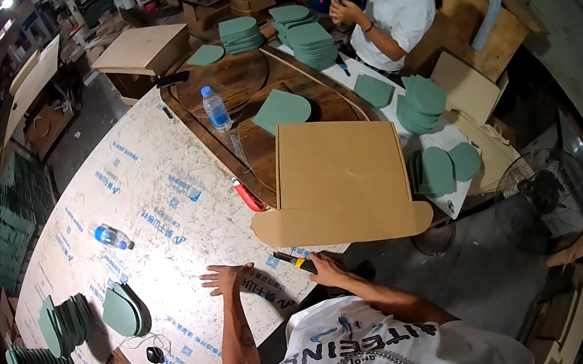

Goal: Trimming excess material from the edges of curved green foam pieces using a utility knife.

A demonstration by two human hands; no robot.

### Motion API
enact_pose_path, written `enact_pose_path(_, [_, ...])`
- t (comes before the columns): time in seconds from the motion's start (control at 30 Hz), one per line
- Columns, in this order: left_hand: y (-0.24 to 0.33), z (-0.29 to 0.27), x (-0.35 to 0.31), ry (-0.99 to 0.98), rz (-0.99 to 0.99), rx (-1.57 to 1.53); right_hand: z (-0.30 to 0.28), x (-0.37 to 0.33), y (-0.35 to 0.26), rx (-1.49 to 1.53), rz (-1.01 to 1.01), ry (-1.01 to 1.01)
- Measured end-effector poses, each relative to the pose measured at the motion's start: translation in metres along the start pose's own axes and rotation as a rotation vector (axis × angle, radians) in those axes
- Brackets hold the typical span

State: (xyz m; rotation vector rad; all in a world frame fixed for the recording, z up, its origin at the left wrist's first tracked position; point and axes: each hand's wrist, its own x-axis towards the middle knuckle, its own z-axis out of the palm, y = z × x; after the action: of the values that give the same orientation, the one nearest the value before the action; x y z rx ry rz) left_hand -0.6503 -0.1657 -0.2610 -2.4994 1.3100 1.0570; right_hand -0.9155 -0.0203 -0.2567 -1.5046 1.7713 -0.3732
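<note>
My left hand (227,277) lies on the white printed board covering the table (149,168), fingers spread and nothing in it. To its right, my right hand (329,269) grips a yellow-and-black utility knife (294,261), whose front end points left and away from me. Whether its blade is out is too small to tell. Just beyond the knife lies a flat brown cardboard box (339,162), its rounded flap (346,224) turned toward me and overhanging the table edge. A red curved object (249,196) sits against the box's left side, partly on the dark wooden panel.
Stacks of green rounded pieces stand at the left (67,323) and far side (310,42). One water bottle (216,109) is upright; another (112,236) lies down. A small black corded device (154,355) is near left. A person (395,15) stands across, holding a phone. A fan (543,192) is right.
</note>
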Motion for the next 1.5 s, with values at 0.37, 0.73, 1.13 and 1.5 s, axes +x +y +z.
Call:
enact_pose_path(0.37, [0.011, -0.007, -0.012, -0.023, -0.040, 0.045, 0.013, 0.002, 0.013, 0.032, -0.022, 0.057])
enact_pose_path(0.73, [0.008, -0.003, -0.004, -0.006, -0.022, 0.041, 0.019, 0.006, 0.018, 0.074, -0.037, 0.068])
enact_pose_path(1.13, [-0.005, 0.006, 0.009, 0.024, 0.041, -0.004, 0.015, -0.002, 0.017, -0.051, -0.071, 0.059])
enact_pose_path(1.5, [-0.007, 0.007, 0.009, 0.023, 0.095, -0.021, -0.096, -0.074, -0.056, 0.407, -0.139, -0.158])
